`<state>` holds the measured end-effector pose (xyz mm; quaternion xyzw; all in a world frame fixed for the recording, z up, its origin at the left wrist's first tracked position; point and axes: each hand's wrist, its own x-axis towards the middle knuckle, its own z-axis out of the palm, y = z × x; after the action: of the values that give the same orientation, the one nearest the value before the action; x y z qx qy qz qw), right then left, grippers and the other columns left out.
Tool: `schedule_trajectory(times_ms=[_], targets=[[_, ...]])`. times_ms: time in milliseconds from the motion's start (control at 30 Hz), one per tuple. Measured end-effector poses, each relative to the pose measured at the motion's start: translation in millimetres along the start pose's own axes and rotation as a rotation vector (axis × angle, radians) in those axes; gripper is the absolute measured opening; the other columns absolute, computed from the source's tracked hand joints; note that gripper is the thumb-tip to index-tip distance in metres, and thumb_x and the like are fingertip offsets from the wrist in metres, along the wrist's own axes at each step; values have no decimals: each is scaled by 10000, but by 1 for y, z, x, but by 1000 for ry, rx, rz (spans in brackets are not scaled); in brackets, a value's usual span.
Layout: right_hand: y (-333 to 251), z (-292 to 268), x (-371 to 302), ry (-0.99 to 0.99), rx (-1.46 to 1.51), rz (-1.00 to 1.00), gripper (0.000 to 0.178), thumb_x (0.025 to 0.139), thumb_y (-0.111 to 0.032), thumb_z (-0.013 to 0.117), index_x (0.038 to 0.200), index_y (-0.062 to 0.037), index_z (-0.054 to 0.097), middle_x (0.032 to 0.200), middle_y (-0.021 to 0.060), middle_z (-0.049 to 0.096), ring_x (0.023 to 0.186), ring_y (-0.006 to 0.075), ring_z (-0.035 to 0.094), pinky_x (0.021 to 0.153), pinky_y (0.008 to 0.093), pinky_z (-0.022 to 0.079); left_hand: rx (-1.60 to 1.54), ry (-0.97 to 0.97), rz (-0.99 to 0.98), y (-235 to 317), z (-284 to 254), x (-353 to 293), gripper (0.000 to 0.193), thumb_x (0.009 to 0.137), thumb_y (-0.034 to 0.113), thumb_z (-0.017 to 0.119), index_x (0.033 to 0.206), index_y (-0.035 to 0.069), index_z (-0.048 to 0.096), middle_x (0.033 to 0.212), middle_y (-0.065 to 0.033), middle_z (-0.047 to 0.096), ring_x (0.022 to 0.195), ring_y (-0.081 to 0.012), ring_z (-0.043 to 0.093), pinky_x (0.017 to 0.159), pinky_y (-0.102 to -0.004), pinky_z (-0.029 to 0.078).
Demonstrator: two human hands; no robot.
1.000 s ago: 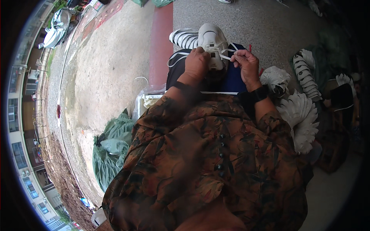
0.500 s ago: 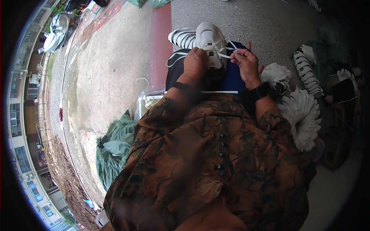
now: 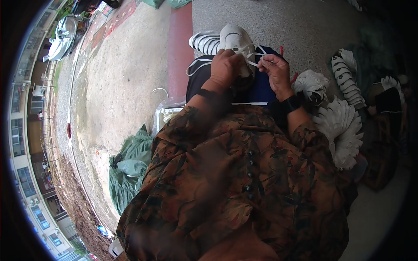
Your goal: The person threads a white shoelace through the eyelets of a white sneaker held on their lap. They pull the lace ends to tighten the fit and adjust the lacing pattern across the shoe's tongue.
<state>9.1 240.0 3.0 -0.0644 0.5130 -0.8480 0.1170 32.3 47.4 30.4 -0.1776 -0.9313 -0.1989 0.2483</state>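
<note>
A white shoe upper (image 3: 235, 38) lies across my lap, toe pointing away from me, with white lace threaded at its opening. My right hand (image 3: 274, 69), on the right of the shoe, is closed in a pinch on the white shoelace (image 3: 252, 63), which runs from the shoe to my fingertips. My left hand (image 3: 226, 68) is curled over the shoe's lacing area, back of the hand up; what its fingers grip is hidden beneath it. A loose loop of lace (image 3: 197, 64) hangs left of this hand. Beside the shoe's left lies a stack of white shoe pieces (image 3: 205, 42).
At my right lie a bundle of white shoe pieces (image 3: 311, 85), a fanned pile of them (image 3: 338, 132) and a long stacked row (image 3: 348, 82). A green bag (image 3: 130, 161) and a clear plastic bag (image 3: 159, 114) sit at my left. A red stripe (image 3: 180, 52) crosses the floor.
My left hand has shifted slightly right and up, further over the shoe's lacing. My right hand keeps its pinch on the lace and has moved a little toward the shoe.
</note>
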Motion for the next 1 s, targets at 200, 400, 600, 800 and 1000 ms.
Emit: schedule_trajectory(times_ms=[200,400,600,800,1000], targets=[[-2,3,0,-17,-82,-32,95,841,-25,573,910,32,604,782,84,622,689,137,572,658,233,453,88,-128,146,-21,23,6,47,704,165,631,731,132,650,694,-48,583,730,-236,553,672,-359,462],[-1,23,17,-39,-572,-116,67,790,-52,613,814,0,647,714,80,643,622,164,591,573,281,454,-596,66,-349,-16,10,47,104,832,110,612,836,7,627,711,-47,601,648,-110,544,621,-260,446],[2,45,29,-92,-1202,-230,72,718,-67,603,747,-22,651,768,187,637,731,340,632,651,415,492,-1371,-49,-629,-8,-7,30,105,885,140,581,897,37,596,681,-2,574,599,-73,512,569,-199,409],[-3,61,32,-166,-1494,-210,79,701,-66,598,741,-29,655,769,203,635,772,371,631,687,444,504,-1491,-23,-581,-19,-11,22,108,889,154,580,890,48,596,676,-9,564,594,-87,515,565,-210,408],[0,72,35,-235,-1689,-268,68,666,-19,581,702,-7,638,744,207,624,753,371,626,680,441,499,-1554,100,-674,-33,-9,10,103,890,150,570,855,55,587,659,-12,548,588,-87,489,555,-214,379]])
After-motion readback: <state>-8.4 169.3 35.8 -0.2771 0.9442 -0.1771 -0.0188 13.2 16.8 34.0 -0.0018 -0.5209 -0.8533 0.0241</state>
